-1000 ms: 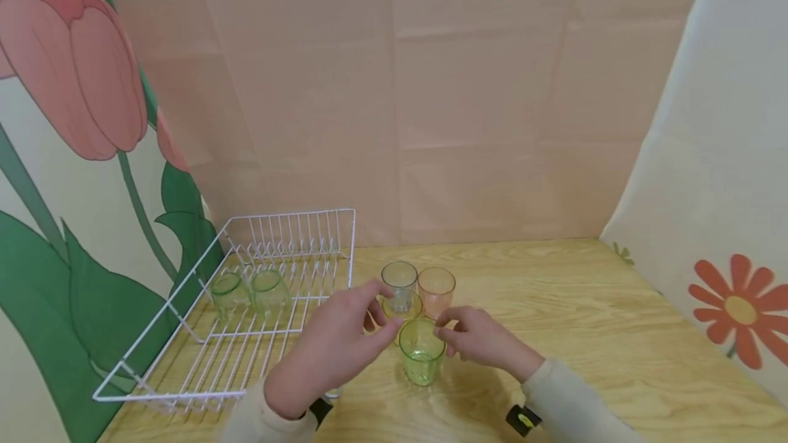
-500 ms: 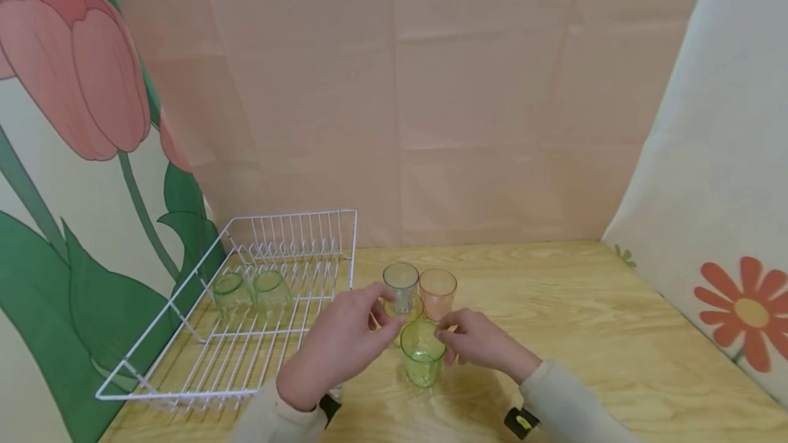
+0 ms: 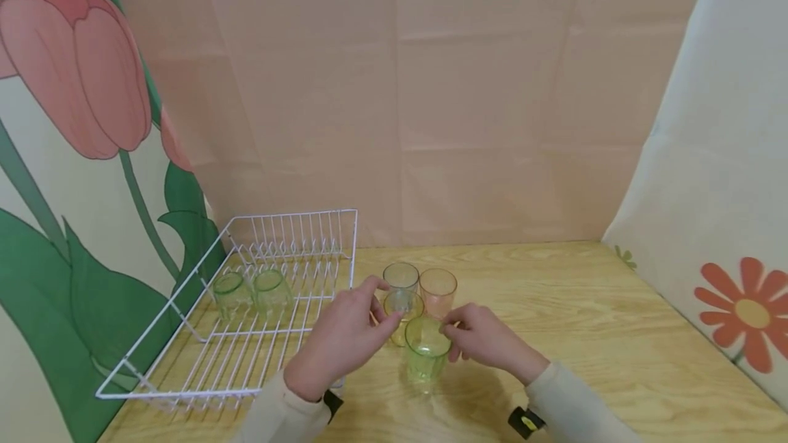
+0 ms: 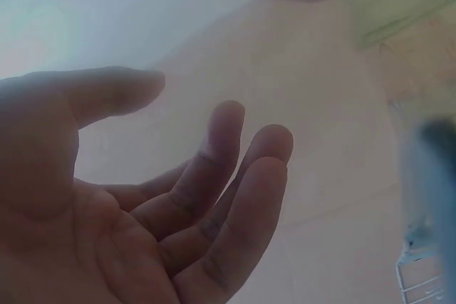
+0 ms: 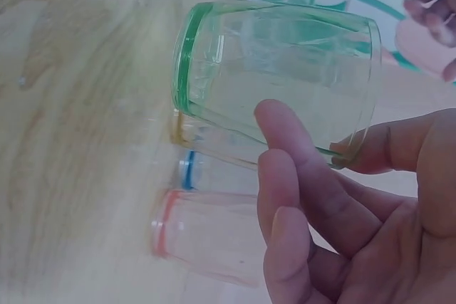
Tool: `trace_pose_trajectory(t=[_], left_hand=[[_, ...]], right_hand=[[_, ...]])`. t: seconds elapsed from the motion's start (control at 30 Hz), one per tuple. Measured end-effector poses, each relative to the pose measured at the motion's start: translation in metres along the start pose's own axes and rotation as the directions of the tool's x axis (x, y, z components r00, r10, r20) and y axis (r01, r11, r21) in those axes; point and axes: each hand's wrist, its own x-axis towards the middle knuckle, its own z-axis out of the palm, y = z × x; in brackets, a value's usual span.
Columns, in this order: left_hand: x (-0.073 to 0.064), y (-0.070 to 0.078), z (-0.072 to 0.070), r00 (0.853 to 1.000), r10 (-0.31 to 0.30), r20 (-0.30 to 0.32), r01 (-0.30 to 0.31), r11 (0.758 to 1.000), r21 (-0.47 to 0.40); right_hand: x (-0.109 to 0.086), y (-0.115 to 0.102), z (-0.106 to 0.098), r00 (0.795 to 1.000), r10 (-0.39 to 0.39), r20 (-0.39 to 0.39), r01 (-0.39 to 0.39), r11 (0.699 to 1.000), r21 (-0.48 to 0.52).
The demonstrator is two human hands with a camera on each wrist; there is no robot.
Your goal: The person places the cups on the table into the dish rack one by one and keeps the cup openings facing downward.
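Thumb and fingers of my right hand [image 3: 483, 342] pinch a green drinking glass [image 3: 426, 359] by its rim, on its right side. In the right wrist view the thumb is at the rim and fingers lie along the glass's outer wall [image 5: 285, 69]. Mouth up, this glass seems slightly raised off the table. Close behind it stand a yellow glass [image 3: 397, 338], a blue-grey glass [image 3: 401, 277] and a pink glass [image 3: 438, 298]. My left hand [image 3: 345, 333] hovers left of the green glass, fingers loosely bent, holding nothing; its palm [image 4: 92, 240] shows in the left wrist view.
On the left a white wire dish rack [image 3: 185, 395] holds two green glasses, one [image 3: 232, 298] beside the other [image 3: 271, 295]. Wood-patterned table [image 3: 554, 320] extends to the right. Cloth hangs behind [image 3: 492, 122], with flower-printed cloths on both sides.
My right hand has shifted the green glass slightly right and tilted or raised it, so more of the yellow glass shows. My left hand has barely moved.
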Motion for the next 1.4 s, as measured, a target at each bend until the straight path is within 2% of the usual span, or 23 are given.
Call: trace_pose_trajectory(t=[0.2, 0.37, 0.6, 0.7, 0.97, 1.13, 1.4], left_hand=[[0.003, -0.003, 0.004, 0.999, -0.020, 0.039, 0.021, 0.999, -0.029], [0.005, -0.004, 0.004, 0.997, -0.010, 0.083, 0.016, 0.997, -0.069], [0.006, -0.008, 0.009, 0.985, 0.009, 0.173, 0.021, 0.985, -0.171], [0.007, -0.009, 0.010, 0.980, 0.006, 0.200, 0.032, 0.982, -0.187], [0.007, -0.010, 0.013, 0.968, -0.035, 0.250, 0.089, 0.974, -0.209], [0.006, -0.010, 0.013, 0.961, -0.013, 0.278, 0.082, 0.968, -0.236], [0.006, -0.010, 0.013, 0.961, 0.007, 0.278, 0.068, 0.964, -0.259]], right_hand=[[-0.005, -0.010, -0.006, 0.999, -0.032, -0.039, 0.031, 0.999, -0.024], [-0.008, -0.020, -0.013, 0.998, -0.029, -0.063, 0.028, 0.999, -0.018], [-0.012, -0.032, -0.017, 0.995, -0.037, -0.093, 0.035, 0.999, -0.025], [-0.014, -0.037, -0.017, 0.994, -0.039, -0.105, 0.036, 0.999, -0.034], [-0.020, -0.044, -0.019, 0.990, -0.054, -0.131, 0.050, 0.998, -0.035], [-0.023, -0.048, -0.019, 0.985, -0.054, -0.163, 0.046, 0.998, -0.051], [-0.028, -0.053, -0.021, 0.982, -0.063, -0.177, 0.056, 0.997, -0.046]])
